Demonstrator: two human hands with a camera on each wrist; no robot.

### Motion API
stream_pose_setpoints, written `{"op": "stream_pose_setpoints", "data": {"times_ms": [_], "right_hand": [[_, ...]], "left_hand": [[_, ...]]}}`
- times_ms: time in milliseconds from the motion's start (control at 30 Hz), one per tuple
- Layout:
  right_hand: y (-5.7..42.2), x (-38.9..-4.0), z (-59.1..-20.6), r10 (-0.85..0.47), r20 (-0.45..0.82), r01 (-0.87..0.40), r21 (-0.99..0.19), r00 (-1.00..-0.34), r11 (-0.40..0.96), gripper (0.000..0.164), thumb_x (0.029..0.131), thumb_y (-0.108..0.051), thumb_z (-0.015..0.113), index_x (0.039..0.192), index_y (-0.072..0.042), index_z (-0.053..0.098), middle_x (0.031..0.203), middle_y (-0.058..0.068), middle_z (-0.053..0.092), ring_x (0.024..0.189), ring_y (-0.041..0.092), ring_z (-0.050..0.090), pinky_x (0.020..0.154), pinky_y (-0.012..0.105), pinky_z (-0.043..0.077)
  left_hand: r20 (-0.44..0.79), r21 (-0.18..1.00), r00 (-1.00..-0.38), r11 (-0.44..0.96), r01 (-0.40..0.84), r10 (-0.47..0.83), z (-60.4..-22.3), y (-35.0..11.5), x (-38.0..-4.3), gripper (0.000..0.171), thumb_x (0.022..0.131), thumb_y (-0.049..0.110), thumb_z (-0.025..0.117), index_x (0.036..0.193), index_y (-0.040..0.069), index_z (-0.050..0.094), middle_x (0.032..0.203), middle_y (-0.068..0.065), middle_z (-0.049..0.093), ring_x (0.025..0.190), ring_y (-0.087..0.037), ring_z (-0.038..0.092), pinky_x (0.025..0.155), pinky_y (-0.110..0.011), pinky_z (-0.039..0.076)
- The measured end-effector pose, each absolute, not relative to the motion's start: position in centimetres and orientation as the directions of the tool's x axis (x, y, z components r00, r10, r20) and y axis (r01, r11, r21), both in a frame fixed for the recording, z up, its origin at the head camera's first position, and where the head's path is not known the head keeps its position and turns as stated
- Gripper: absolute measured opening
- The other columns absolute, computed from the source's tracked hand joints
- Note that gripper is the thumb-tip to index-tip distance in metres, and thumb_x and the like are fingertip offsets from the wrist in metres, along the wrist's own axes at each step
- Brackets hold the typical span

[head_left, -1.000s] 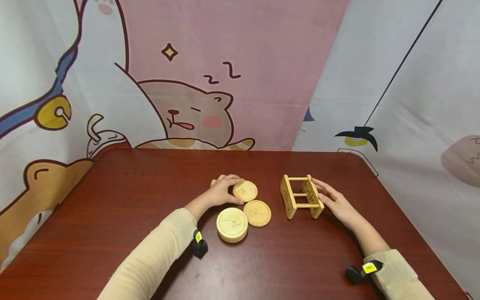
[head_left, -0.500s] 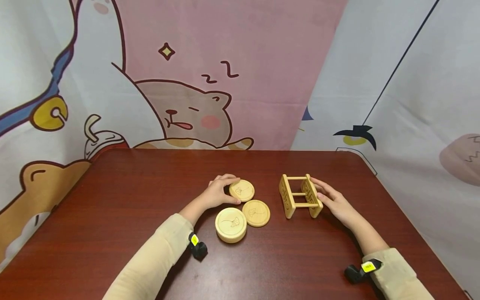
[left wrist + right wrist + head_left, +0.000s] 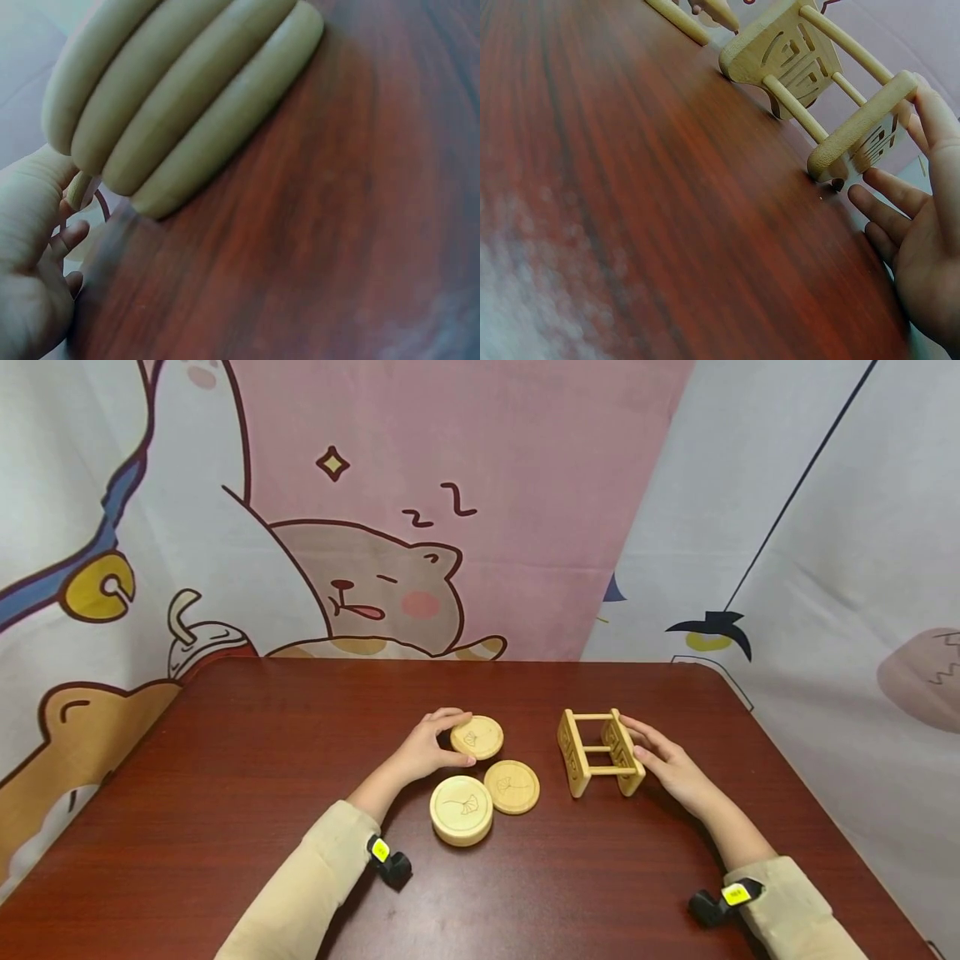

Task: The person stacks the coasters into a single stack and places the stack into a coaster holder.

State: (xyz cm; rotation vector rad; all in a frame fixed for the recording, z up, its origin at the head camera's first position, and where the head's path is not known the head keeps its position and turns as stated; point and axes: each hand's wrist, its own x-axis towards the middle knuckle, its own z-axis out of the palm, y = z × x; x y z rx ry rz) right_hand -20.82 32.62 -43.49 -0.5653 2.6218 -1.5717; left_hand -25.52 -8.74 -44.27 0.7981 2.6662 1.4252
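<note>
The round wooden coaster (image 3: 480, 739) had shifted slightly toward the table's (image 3: 600, 877) left edge since half a second earlier, drawing farther from the flat coaster (image 3: 517, 787); it was toward the far edge, left of the wooden rack (image 3: 597, 749), and whether it touched the tabletop was unclear. The left hand (image 3: 431, 747) pinched its rim between thumb and fingers. The coaster stack (image 3: 462, 810), closer to the near edge, stayed put, as did the rack, whose right side the right hand (image 3: 675, 768) touched with relaxed, extended fingers.
</note>
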Motion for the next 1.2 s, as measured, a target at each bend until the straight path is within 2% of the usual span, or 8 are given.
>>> {"op": "stream_pose_setpoints", "data": {"times_ms": [333,567,767,1200], "right_hand": [[32.5,-20.9,-43.4,-0.335,0.163,-0.299,-0.862,-0.928,0.410,0.049,0.103,-0.017,0.044,0.150,-0.011,0.031,0.140,0.025,0.041,0.115,-0.002,0.046,0.089,0.016,0.038],[32.4,-20.9,-43.4,-0.342,0.180,-0.313,-0.866,-0.922,0.390,0.050,0.103,-0.013,0.044,0.150,-0.007,0.030,0.140,0.027,0.041,0.115,-0.002,0.046,0.089,0.016,0.038],[32.3,-20.7,-43.2,-0.344,0.188,-0.321,-0.864,-0.920,0.388,0.050,0.102,-0.011,0.044,0.150,-0.007,0.030,0.139,0.027,0.042,0.114,-0.002,0.047,0.088,0.017,0.038],[32.4,-20.7,-43.3,-0.334,0.180,-0.314,-0.858,-0.925,0.406,0.049,0.103,-0.014,0.044,0.150,-0.008,0.031,0.139,0.027,0.042,0.115,-0.002,0.046,0.088,0.016,0.038]], "left_hand": [[0.231,0.799,-0.881,0.436,0.414,0.414,-43.6,-9.3,-24.8,0.076,0.069,0.023,0.087,0.135,0.006,0.055,0.135,-0.005,0.049,0.127,-0.027,0.036,0.104,-0.051,0.027],[0.251,0.792,-0.882,0.439,0.424,0.399,-42.9,-9.4,-24.3,0.075,0.069,0.023,0.087,0.135,0.009,0.056,0.135,-0.004,0.049,0.127,-0.024,0.036,0.104,-0.050,0.026],[0.296,0.794,-0.869,0.403,0.455,0.397,-42.1,-9.5,-23.7,0.075,0.069,0.019,0.087,0.135,0.006,0.055,0.135,-0.006,0.049,0.125,-0.026,0.037,0.102,-0.052,0.028],[0.330,0.795,-0.850,0.365,0.484,0.411,-41.5,-9.9,-22.0,0.076,0.066,0.016,0.088,0.134,0.006,0.056,0.133,-0.003,0.050,0.125,-0.026,0.037,0.102,-0.053,0.028]]}}
